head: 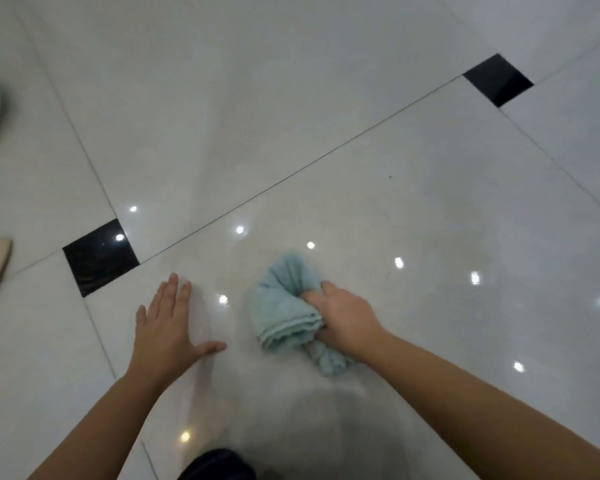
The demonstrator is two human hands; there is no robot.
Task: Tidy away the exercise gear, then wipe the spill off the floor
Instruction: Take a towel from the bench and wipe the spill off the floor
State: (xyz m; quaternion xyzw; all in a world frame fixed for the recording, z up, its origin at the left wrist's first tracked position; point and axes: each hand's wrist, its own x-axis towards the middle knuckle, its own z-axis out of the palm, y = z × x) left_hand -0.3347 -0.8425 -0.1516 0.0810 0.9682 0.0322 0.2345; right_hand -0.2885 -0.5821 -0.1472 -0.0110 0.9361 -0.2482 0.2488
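**Wiping the floor, cloth in hand**

The floor [361, 150], pale glossy tile, fills the view. No exercise gear shows plainly on it, so I judge the tidying done and the wiping step in hand. The spill is hard to pick out in the glare and may lie just beyond the right fingertips.

The cloth [281, 306], light blue and bunched, sits on the tile and spreads ahead of the right fingers. The right hand [347, 317] grips it, fingers curled into the folds, with the arm reaching in from the lower right. The left hand [167, 323] lies flat on the tile beside the cloth, fingers straight and spread, bracing.

The next move calls for a firm push of the cloth forward, with pressure kept down.
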